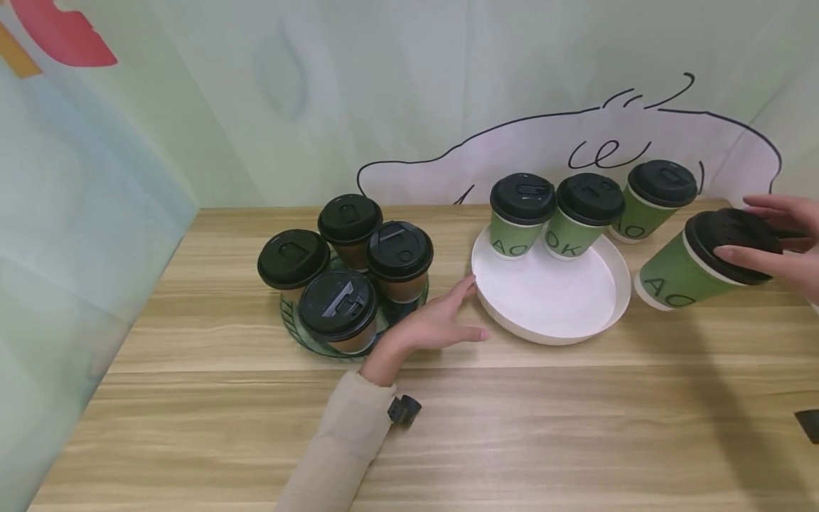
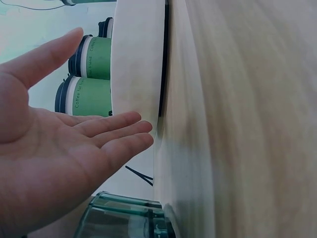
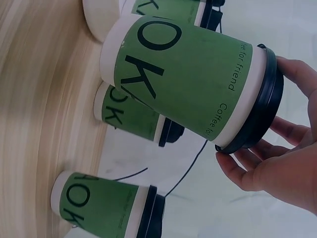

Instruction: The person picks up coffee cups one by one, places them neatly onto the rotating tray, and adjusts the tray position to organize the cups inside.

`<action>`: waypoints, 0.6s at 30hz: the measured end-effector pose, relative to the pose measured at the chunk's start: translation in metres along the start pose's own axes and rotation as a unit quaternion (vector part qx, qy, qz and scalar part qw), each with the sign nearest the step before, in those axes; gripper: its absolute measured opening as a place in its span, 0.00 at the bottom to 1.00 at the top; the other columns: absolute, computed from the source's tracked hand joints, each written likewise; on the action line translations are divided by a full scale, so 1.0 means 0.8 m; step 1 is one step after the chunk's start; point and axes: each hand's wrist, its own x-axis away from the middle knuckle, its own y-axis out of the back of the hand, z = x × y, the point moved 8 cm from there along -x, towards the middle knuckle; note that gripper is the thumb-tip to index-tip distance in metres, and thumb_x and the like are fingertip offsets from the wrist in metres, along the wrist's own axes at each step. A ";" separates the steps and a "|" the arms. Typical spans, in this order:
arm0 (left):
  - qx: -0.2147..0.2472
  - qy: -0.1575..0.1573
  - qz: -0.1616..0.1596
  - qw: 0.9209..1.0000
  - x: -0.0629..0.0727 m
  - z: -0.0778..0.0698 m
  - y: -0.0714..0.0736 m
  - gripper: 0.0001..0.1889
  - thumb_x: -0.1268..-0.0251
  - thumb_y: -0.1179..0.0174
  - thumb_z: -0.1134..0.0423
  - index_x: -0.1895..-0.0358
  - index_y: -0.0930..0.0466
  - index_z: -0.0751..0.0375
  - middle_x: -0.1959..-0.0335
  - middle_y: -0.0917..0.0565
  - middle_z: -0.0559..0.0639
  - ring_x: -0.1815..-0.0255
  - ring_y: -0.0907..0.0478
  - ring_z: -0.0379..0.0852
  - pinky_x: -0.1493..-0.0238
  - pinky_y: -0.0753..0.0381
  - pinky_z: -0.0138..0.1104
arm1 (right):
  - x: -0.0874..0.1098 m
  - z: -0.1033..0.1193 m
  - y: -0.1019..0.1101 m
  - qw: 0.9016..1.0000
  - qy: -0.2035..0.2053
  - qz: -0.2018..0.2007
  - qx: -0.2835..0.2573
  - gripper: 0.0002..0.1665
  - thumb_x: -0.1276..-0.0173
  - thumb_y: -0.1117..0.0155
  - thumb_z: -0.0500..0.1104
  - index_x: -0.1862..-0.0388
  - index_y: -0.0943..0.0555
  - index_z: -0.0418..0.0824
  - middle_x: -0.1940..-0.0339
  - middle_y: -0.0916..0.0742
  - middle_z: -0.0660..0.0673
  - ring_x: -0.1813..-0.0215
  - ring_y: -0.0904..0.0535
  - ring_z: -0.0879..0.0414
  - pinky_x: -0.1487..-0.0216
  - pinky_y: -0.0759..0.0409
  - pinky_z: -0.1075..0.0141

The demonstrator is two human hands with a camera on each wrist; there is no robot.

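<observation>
Nearest, a pale sleeve [image 1: 348, 427] with a small black device [image 1: 404, 410] at its cuff leads to the left hand [image 1: 435, 323], whose fingers lie extended and thumb spread apart, gripping nothing, the fingertips at the left wall of the round white tray [image 1: 550, 336] and seeming to touch it. Just left of this hand, a greenish glass dish [image 1: 289, 323] with a ribbed edge holds four brown cups [image 1: 355, 343], bunched together, each with a black lid. The white tray, shallow and smooth, carries two green cups [image 1: 512, 238] side by side at its far edge; its near part is bare. To the right of the tray, the right hand [image 1: 783, 245] pinches the black lid [image 1: 736, 245] of the held cup [image 1: 684, 277] between thumb and fingers. That cup appears raised over the wooden table [image 1: 480, 441], leaning in the head view with its base toward the tray. Its body is white, wrapped in a green band printed with a large dark "OK" and small lettering, "Coffee for friend". Beyond it, another green-banded cup [image 1: 643, 213] stands on the wood near the pale backdrop [image 1: 409, 92], which bears black line drawing.
</observation>
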 end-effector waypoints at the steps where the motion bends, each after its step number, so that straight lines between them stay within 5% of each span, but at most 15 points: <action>1: 0.000 0.001 0.000 1.000 0.000 0.000 0.000 0.46 0.41 0.39 0.59 0.27 0.63 0.57 0.29 0.47 0.56 0.29 0.52 0.47 0.32 0.51 0.40 | 0.003 0.015 -0.001 1.000 0.001 0.007 0.000 0.42 0.44 0.32 0.44 0.31 0.37 0.51 0.37 0.28 0.45 0.50 0.37 0.77 0.48 0.41 0.82; 4: 0.000 0.001 -0.001 1.000 0.000 0.000 0.000 0.46 0.41 0.39 0.59 0.27 0.63 0.57 0.29 0.47 0.56 0.29 0.52 0.47 0.32 0.51 0.40 | 0.011 0.049 -0.004 1.000 0.004 0.022 0.007 0.41 0.42 0.34 0.44 0.31 0.38 0.43 0.38 0.30 0.38 0.54 0.42 0.81 0.49 0.43 0.83; 9: 0.001 0.002 -0.004 1.000 0.000 0.000 0.000 0.46 0.41 0.38 0.58 0.27 0.63 0.57 0.29 0.47 0.55 0.29 0.53 0.47 0.32 0.52 0.41 | 0.016 0.079 -0.008 0.999 0.009 0.042 0.004 0.41 0.42 0.33 0.44 0.32 0.38 0.38 0.44 0.28 0.44 0.58 0.43 0.80 0.53 0.42 0.82; 13: 0.003 0.004 -0.005 1.000 0.000 0.001 0.000 0.47 0.41 0.38 0.58 0.27 0.63 0.57 0.29 0.47 0.55 0.29 0.53 0.47 0.32 0.52 0.41 | 0.013 0.085 -0.018 0.997 -0.005 0.073 0.029 0.44 0.42 0.33 0.49 0.30 0.41 0.42 0.42 0.29 0.34 0.49 0.34 0.60 0.58 0.36 0.81; 16: 0.003 0.006 -0.006 1.000 -0.001 0.002 0.000 0.47 0.41 0.38 0.57 0.27 0.63 0.57 0.29 0.47 0.55 0.29 0.53 0.47 0.32 0.52 0.41 | 0.011 0.091 -0.025 0.995 -0.019 0.092 0.039 0.46 0.44 0.32 0.52 0.30 0.41 0.42 0.43 0.30 0.31 0.50 0.33 0.39 0.71 0.34 0.81; 18: 0.002 0.006 -0.006 1.000 0.000 0.002 0.000 0.47 0.41 0.39 0.57 0.27 0.63 0.57 0.29 0.47 0.55 0.29 0.53 0.47 0.32 0.52 0.41 | 0.011 0.098 -0.029 0.994 -0.022 0.101 0.031 0.46 0.45 0.31 0.52 0.32 0.40 0.40 0.43 0.29 0.30 0.52 0.32 0.35 0.77 0.36 0.80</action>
